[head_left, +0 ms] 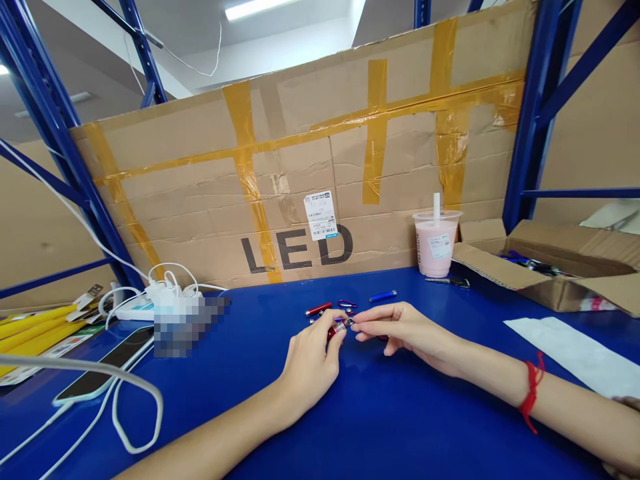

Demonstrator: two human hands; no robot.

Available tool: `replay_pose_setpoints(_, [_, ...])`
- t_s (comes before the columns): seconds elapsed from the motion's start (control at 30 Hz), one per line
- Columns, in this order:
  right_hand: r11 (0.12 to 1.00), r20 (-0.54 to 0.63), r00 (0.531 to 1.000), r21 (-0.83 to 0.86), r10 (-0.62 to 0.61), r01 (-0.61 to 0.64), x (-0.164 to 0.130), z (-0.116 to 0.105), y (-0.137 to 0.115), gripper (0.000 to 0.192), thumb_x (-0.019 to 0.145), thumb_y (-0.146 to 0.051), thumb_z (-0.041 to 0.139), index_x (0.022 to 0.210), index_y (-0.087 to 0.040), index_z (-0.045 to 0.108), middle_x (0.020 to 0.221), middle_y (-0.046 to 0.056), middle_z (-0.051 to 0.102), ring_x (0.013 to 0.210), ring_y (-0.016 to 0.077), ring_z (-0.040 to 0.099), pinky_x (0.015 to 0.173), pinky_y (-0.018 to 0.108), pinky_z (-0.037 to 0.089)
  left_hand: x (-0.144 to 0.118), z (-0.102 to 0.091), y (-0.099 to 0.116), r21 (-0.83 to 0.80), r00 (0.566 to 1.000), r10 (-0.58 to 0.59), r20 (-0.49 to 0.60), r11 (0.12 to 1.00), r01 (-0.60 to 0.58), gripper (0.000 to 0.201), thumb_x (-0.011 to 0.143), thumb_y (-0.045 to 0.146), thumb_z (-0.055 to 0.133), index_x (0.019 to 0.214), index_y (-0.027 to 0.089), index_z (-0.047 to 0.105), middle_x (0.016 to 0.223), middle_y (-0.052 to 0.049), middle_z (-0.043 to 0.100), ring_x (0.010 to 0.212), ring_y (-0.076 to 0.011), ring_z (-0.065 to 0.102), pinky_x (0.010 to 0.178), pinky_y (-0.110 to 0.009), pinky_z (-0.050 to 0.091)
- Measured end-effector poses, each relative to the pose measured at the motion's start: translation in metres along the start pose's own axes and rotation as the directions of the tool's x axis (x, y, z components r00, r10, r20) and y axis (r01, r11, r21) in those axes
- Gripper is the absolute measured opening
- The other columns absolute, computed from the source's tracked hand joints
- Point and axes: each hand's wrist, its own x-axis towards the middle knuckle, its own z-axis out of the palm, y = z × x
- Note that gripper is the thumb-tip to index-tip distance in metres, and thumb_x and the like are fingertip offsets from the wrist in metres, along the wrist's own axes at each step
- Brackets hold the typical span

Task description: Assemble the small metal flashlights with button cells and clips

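My left hand (314, 357) is closed around a small red flashlight (337, 329), a short metal tube with a pale label. Its silver end points right, toward the fingers of my right hand (400, 330). Thumb and index finger of that hand pinch together at this end; whatever is between them is too small to make out. Just behind the hands lie a red tube (319, 309) of similar size, a blue tube (383, 296) and a small red carabiner-like clip (347, 304). Other small parts there are partly hidden by my left hand.
A pink drink cup (436, 247) with a straw stands at the back right, beside a black-handled tool (447, 282). An open cardboard box (550, 267) and a white sheet (575, 353) lie right. Left are a phone (105, 367), white cables (157, 413) and yellow packages (43, 330).
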Motion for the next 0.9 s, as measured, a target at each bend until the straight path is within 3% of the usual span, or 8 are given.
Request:
replay_pose_setpoints(0.4, [1.0,0.055,0.998,0.011,0.017,-0.018,-0.0004,-0.0016,0.0011,0.031,0.067,-0.031,0.071,0.093,-0.015,0.068,0.094,0.009,0.066,0.089,0.0165,0.062,0.045,0.008,0.044,0.0005,0.0001,0.0013,-0.019,1.0,0.015,0.017,1.0,-0.014,0.019,0.089,0.022,0.039,0.104,0.03,0.047,0.097,0.008,0.062,0.08,-0.0122,0.059,0.075,-0.023,0.042])
replay_pose_setpoints(0.6, [0.991,0.185,0.978,0.074,0.098,-0.113,-0.002,-0.0008,0.0003,0.027,0.073,-0.037,0.065,0.087,-0.014,0.068,0.092,0.009,0.066,0.076,0.0136,0.065,0.039,0.008,0.041,0.0012,0.0008,-0.0011,-0.022,1.0,0.003,0.017,1.0,-0.002,0.02,0.089,0.022,0.04,0.105,0.03,0.046,0.103,0.009,0.06,0.086,-0.0126,0.059,0.074,-0.023,0.042])
replay_pose_setpoints(0.9, [0.995,0.278,0.956,0.006,0.098,-0.104,-0.0023,-0.0015,-0.0004,0.03,0.07,-0.036,0.066,0.086,-0.011,0.068,0.099,0.011,0.064,0.086,0.0188,0.064,0.04,0.008,0.043,-0.0001,0.0011,-0.0001,-0.035,1.0,0.024,0.017,0.999,-0.023,0.019,0.089,0.022,0.039,0.104,0.031,0.047,0.099,0.01,0.061,0.089,-0.0111,0.059,0.069,-0.021,0.041])
